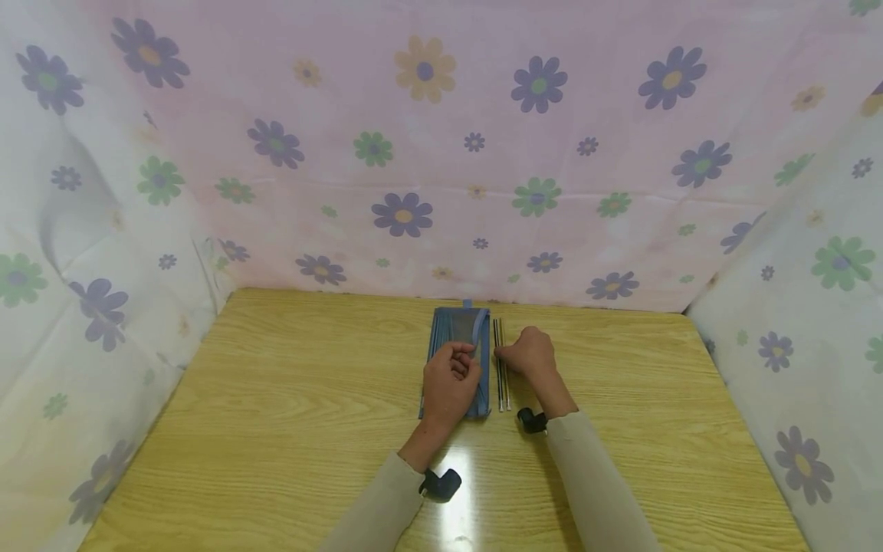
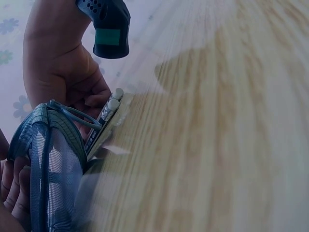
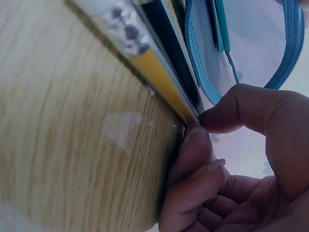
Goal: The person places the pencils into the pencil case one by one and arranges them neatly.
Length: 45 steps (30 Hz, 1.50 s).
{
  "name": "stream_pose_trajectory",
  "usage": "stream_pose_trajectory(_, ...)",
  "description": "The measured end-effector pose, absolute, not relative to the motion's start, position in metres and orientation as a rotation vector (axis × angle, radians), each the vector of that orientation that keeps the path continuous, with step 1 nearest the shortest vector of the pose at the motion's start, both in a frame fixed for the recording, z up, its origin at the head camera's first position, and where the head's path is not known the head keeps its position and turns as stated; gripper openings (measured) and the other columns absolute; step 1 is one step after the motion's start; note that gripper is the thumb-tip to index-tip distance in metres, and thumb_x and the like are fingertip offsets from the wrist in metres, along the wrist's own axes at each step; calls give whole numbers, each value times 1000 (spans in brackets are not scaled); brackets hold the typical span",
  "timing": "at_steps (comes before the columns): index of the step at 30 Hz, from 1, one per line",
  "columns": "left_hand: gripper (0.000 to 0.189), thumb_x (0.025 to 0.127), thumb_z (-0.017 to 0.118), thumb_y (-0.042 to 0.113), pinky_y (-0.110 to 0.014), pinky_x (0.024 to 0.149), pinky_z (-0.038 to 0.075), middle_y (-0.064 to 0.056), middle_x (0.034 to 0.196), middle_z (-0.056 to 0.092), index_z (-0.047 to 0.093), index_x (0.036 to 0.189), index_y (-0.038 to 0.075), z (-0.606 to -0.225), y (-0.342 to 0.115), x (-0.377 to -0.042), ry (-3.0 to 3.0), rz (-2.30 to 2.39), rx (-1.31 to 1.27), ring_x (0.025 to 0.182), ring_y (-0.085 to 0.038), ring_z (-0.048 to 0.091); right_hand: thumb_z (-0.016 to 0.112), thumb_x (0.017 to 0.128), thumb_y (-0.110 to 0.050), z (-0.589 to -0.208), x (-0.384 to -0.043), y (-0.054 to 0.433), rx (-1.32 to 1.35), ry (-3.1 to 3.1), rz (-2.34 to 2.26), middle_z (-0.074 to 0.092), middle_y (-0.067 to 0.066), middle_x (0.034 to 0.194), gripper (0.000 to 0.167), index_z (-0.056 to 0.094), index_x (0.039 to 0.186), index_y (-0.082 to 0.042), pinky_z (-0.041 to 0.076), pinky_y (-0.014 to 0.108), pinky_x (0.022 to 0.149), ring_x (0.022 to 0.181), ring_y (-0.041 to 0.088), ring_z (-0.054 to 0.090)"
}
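A blue mesh pencil case point(image 1: 483, 383) lies on the table, its zipped edge curving open in the right wrist view. Slender blue-green items point(image 3: 219, 24) show through its mesh. My left hand point(image 1: 448, 387) lies over the case with bent fingers, holding the edge of its opening. Right beside the case are two pencils, a dark pencil point(image 3: 169, 41) and a yellow pencil point(image 3: 161, 79), their white ends toward me. My right hand point(image 1: 531, 354) pinches the pencils between thumb and forefinger, low against the tabletop.
The wood-grain table point(image 1: 290, 399) spreads out on both sides of the case. A flower-patterned cloth point(image 1: 345, 176) closes off the back and sides. Each wrist wears a black camera, one point(image 1: 441, 485) on the left and one point(image 1: 531, 420) on the right.
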<state>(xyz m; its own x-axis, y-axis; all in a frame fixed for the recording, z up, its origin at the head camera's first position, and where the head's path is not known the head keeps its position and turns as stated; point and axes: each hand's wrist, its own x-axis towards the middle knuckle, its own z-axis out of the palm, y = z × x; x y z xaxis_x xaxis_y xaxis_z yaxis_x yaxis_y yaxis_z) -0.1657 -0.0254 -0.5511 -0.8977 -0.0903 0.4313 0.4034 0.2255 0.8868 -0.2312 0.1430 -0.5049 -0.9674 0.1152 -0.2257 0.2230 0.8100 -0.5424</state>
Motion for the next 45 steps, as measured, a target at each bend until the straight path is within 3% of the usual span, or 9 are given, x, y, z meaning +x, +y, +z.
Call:
stream_pose_trajectory(7, 20, 94, 72, 1, -23, 61, 55, -4, 88, 68, 72, 114, 2, -552, -25, -166, -2125, -1715, -277, 68, -15, 65, 79, 87, -31, -506, -231, 145, 262, 2809, -905, 58, 7, 67, 33, 62, 75, -5, 41, 33, 52, 59, 22, 54)
stream_pose_trajectory(12, 19, 94, 72, 0, -24, 61, 56, -5, 88, 68, 73, 113, 1, -552, -26, -166, -2122, -1715, -279, 68, -15, 65, 79, 87, -28, -505, -229, 146, 245, 2786, -974, 46, -1, 51, 40, 55, 58, -11, 36, 30, 48, 48, 16, 43)
stream_pose_trajectory(17, 18, 94, 72, 1, -23, 61, 56, -5, 88, 68, 72, 113, 0, -551, -26, -166, -2139, -1721, -267, 68, -15, 65, 78, 87, -27, -505, -225, 147, 253, 2764, -1037, 47, -3, 45, 46, 57, 49, -12, 34, 28, 45, 42, 13, 40)
stream_pose_trajectory(25, 19, 94, 72, 1, -24, 60, 56, -4, 87, 68, 72, 113, 1, -551, -25, -166, -2133, -1711, -276, 67, -13, 65, 79, 89, -28, -505, -220, 150, 258, 2769, -1116, 58, -1, 48, 41, 73, 59, -1, 38, 27, 47, 46, 14, 49)
stream_pose_trajectory(32, 19, 94, 71, 2, -24, 58, 55, -3, 87, 69, 72, 113, 2, -552, -25, -166, -2138, -1688, -262, 66, -11, 63, 79, 91, -29, -505, -216, 151, 233, 2786, -1155, 53, -4, 46, 44, 71, 58, -1, 35, 26, 46, 44, 13, 44)
stream_pose_trajectory(45, 18, 93, 70, 1, -24, 57, 55, -3, 85, 69, 72, 111, 3, -554, -24, -167, -2122, -1669, -275, 64, -10, 63, 77, 91, -28, -503, -208, 150, 208, 2763, -1227, 66, 4, 56, 36, 77, 68, -1, 40, 28, 48, 50, 16, 54)
